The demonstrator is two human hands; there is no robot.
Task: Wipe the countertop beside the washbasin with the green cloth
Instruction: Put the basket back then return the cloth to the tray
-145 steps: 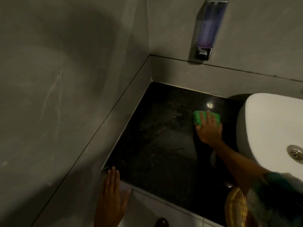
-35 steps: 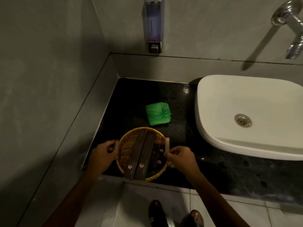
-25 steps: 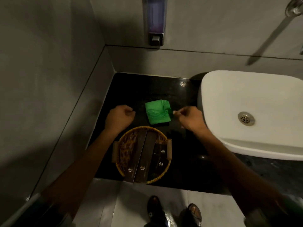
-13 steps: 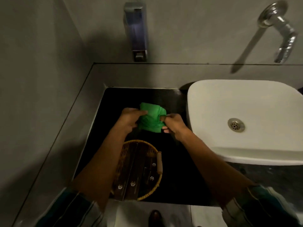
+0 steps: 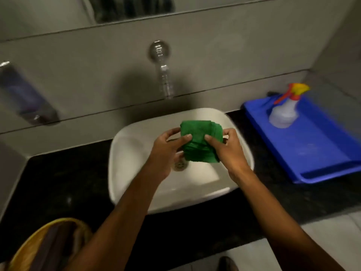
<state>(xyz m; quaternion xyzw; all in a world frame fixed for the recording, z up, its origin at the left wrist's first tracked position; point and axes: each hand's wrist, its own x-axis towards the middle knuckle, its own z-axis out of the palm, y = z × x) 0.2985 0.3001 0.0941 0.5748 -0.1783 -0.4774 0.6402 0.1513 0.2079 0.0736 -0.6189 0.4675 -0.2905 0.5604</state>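
Observation:
The folded green cloth (image 5: 199,141) hangs in the air over the white washbasin (image 5: 136,184), held from both sides. My left hand (image 5: 166,153) grips its left edge with thumb on top. My right hand (image 5: 227,149) pinches its right edge. The black countertop (image 5: 58,182) stretches to the left of the basin and continues on the right side under a tray. The basin's drain (image 5: 179,165) shows just below my left hand.
A woven basket (image 5: 39,245) with dark slats sits at the near left corner of the counter. A blue tray (image 5: 316,145) with a spray bottle (image 5: 285,112) stands right of the basin. A chrome tap (image 5: 163,75) and a soap dispenser (image 5: 25,94) hang on the wall.
Both hands lifted the green cloth off the left countertop and carried it right, over the basin. The view swung right, so the blue tray appeared and the basket slid to the lower left.

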